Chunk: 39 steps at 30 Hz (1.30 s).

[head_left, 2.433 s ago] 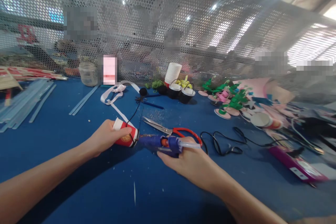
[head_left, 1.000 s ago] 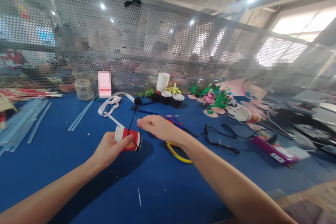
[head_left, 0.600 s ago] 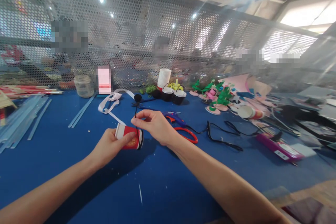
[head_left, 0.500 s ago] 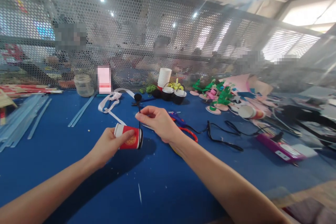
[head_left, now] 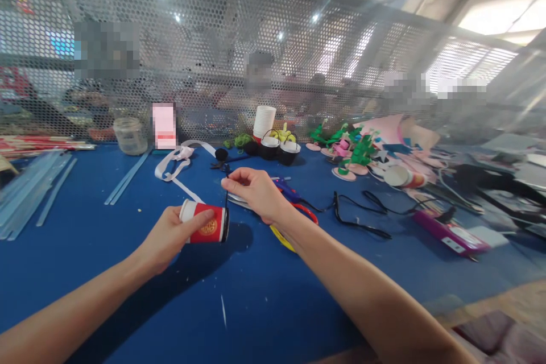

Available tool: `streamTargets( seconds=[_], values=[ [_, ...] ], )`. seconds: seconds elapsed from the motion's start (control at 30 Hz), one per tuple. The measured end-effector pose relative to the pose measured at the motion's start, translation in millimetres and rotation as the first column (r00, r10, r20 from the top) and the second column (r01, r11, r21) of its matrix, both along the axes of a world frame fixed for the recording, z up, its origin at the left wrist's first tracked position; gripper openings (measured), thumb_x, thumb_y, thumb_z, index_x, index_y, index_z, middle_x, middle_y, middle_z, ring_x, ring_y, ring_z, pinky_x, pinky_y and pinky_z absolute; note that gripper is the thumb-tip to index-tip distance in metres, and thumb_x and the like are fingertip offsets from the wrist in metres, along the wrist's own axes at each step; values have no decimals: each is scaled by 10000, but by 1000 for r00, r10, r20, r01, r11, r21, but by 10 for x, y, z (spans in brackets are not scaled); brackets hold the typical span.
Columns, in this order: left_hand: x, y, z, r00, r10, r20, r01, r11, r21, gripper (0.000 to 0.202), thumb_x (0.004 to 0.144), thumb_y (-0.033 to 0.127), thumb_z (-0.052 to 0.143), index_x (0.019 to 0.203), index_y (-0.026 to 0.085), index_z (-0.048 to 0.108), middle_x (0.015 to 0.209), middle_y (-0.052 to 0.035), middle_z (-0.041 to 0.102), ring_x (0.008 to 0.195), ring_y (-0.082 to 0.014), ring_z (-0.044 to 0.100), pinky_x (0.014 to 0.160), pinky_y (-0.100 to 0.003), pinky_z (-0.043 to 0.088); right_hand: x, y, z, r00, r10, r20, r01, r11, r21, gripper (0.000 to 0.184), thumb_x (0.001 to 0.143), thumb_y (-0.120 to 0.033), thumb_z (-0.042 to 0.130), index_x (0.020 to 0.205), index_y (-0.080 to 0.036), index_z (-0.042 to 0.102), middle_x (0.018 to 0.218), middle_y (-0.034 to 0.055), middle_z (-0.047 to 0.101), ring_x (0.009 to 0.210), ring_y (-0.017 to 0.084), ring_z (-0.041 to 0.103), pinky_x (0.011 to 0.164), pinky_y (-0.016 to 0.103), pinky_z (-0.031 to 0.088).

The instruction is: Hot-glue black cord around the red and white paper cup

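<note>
My left hand (head_left: 168, 236) is closed around a red and white paper cup (head_left: 203, 228) lying on its side in the air, its thumb along the red wall. Black cord is wound about the cup's right end. From there a short stretch of black cord (head_left: 226, 200) runs up to my right hand (head_left: 251, 190), whose thumb and fingertips pinch it. Behind the fingers lies a ball of black cord (head_left: 220, 154) on the blue table. Under my right wrist, a red loop handle (head_left: 309, 214) and a yellow loop handle (head_left: 281, 238) show in part.
White ribbon (head_left: 170, 169) and a glass jar (head_left: 130, 136) lie left of centre. Blue strips (head_left: 36, 190) are at far left. Black-wrapped cups (head_left: 289, 153) and a cup stack (head_left: 264, 120) stand at the back. Green figures (head_left: 362, 156) and a purple power strip (head_left: 452, 232) are right.
The view has shifted slightly, so the table items sit a little further left and up. Both hands keep their grips; the cord between them stays stretched.
</note>
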<state>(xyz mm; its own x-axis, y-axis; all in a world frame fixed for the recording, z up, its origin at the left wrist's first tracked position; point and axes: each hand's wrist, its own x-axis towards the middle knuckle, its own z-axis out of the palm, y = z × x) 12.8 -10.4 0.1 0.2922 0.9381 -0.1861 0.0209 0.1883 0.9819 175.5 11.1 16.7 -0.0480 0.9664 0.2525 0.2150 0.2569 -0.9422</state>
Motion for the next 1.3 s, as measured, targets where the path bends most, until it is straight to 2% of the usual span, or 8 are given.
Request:
streamTargets(
  seconds=[0.3, 0.57, 0.77, 1.13, 1.3],
  values=[
    [40, -20, 77, 999, 32, 24, -29, 995, -97, 192, 595, 306, 671, 520, 144, 601, 433, 36, 601, 388, -67, 491, 410, -164, 357, 18, -22, 28, 1000, -17, 22, 16, 999, 41, 190, 656, -319, 581, 615, -143, 525, 570, -44, 485, 511, 63, 401, 523, 209, 343],
    [6, -29, 1, 1000, 9, -2, -9, 999, 49, 180, 603, 296, 672, 573, 129, 614, 486, 22, 612, 430, -69, 499, 432, -158, 370, 19, -4, -11, 992, -33, 120, 32, 999, 7, 171, 659, -296, 574, 605, -138, 538, 548, -45, 489, 496, 67, 406, 501, 209, 332],
    [23, -55, 23, 997, 21, 71, -22, 1000, 22, 134, 564, 257, 699, 559, 144, 627, 492, 12, 636, 443, -93, 536, 439, -168, 416, 23, 10, -25, 984, -27, 179, 27, 1000, 4, 177, 676, -293, 567, 606, -133, 543, 552, -36, 493, 508, 70, 412, 517, 212, 337],
    [-4, -51, -6, 997, 18, 70, -26, 994, 102, 87, 572, 228, 686, 552, 155, 643, 503, 19, 639, 433, -87, 528, 434, -162, 414, 9, -1, -32, 978, 15, 206, 0, 997, -74, 168, 680, -269, 573, 594, -128, 537, 543, -40, 483, 499, 60, 397, 494, 194, 317],
    [22, -78, 45, 996, 60, 60, -66, 991, 113, 153, 557, 234, 687, 460, 151, 604, 385, 36, 561, 377, -89, 499, 395, -173, 406, 8, -5, -37, 974, 29, 224, -5, 994, -109, 163, 687, -272, 572, 610, -131, 542, 538, -46, 471, 449, 48, 368, 435, 185, 289]
  ],
)
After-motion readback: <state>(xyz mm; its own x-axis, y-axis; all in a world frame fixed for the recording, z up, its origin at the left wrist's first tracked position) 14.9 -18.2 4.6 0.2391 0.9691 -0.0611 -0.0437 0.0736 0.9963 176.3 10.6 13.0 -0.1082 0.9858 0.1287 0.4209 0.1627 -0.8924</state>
